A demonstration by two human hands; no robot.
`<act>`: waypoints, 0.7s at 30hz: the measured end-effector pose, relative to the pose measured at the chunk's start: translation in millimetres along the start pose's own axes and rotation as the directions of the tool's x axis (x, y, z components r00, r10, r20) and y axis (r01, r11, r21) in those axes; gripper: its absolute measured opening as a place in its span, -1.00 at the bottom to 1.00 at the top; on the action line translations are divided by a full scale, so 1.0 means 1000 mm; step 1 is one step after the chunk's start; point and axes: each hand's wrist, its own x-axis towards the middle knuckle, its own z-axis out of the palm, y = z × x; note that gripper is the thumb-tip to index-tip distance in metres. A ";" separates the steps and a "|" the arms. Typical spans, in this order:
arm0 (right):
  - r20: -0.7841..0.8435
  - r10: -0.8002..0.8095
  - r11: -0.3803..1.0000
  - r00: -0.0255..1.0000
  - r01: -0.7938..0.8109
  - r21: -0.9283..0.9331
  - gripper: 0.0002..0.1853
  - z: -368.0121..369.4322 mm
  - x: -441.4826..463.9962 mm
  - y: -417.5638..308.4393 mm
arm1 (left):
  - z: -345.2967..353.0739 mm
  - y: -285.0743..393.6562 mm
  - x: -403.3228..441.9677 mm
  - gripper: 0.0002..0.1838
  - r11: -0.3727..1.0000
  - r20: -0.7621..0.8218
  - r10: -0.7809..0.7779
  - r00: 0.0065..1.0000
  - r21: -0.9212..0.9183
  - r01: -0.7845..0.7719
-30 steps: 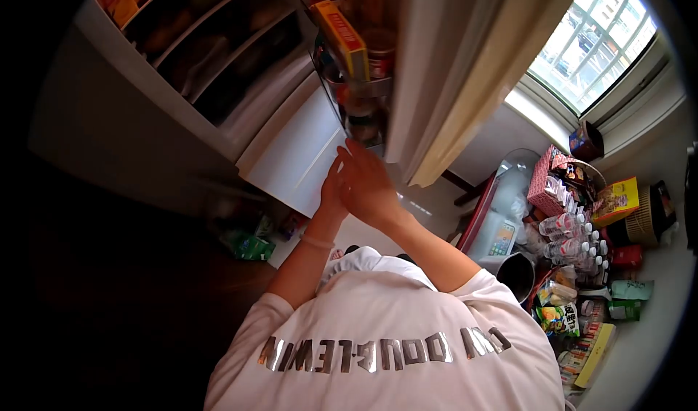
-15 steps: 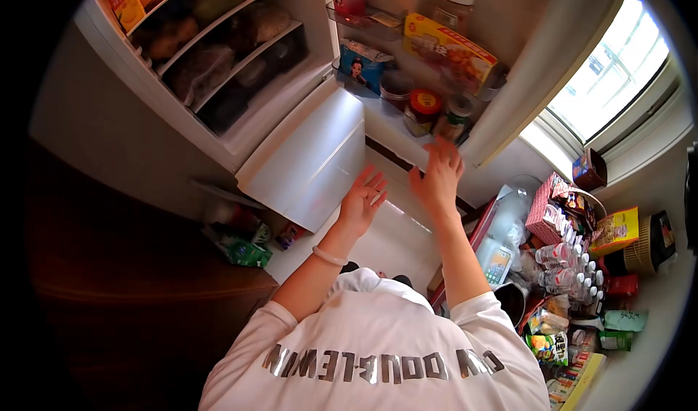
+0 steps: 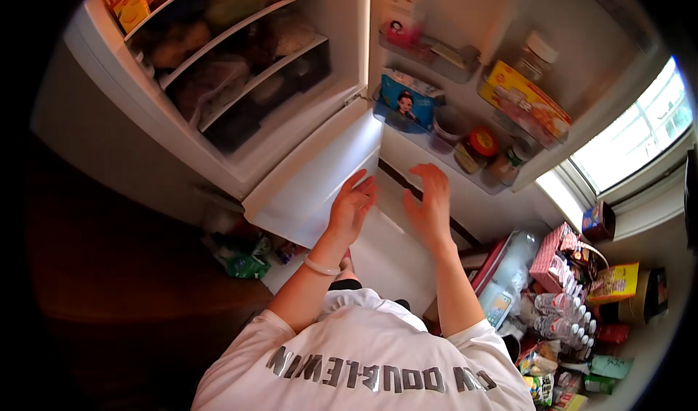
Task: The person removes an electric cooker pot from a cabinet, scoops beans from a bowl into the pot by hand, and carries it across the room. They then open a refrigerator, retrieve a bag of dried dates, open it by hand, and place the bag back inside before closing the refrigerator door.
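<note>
My left hand [image 3: 352, 209], with a pale bangle on the wrist, is raised with its fingers apart and slightly curled, in front of the white lower fridge door [image 3: 320, 182]. My right hand [image 3: 430, 202] is also raised, thumb and fingers apart, below the upper fridge door's bottom rack. Nothing is in either hand. The upper fridge door stands open. Its racks bear a blue packet [image 3: 406, 102], a clear tub [image 3: 448, 126], a red-lidded jar [image 3: 476, 149], another jar [image 3: 509, 160] and a yellow box [image 3: 525, 100].
Stocked fridge shelves [image 3: 240, 18] are at the upper left, a dark brown surface [image 3: 145, 287] at the lower left. Along the right lie a pink basket [image 3: 550, 258], several bottles [image 3: 560, 316] and snack packets [image 3: 542, 382], under a window [image 3: 640, 138]. Green packages [image 3: 247, 266] lie beside the fridge.
The upper door and its racks now appear farther right and lower, the door swung wider. My right hand is lower and apart from the door's bottom edge. The view has shifted.
</note>
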 end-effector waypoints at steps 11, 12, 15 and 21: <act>0.041 -0.238 0.898 0.970 0.204 0.390 -0.64 0.159 0.185 -0.073 | -0.046 0.181 0.094 -0.34 0.908 0.027 0.419 0.908 -0.007 -0.419; 0.033 -0.242 0.890 0.970 0.208 0.406 -0.64 0.174 0.200 -0.078 | -0.048 0.197 0.100 -0.35 0.901 0.014 0.433 0.901 0.004 -0.433; -0.049 -0.263 0.873 0.964 0.259 0.414 -0.64 0.213 0.244 -0.094 | -0.059 0.228 0.115 -0.36 0.888 -0.033 0.461 0.887 0.024 -0.460; -0.142 -0.265 0.894 0.954 0.298 0.333 -0.66 0.279 0.334 -0.112 | -0.064 0.249 0.135 -0.36 0.903 -0.065 0.430 0.901 0.052 -0.427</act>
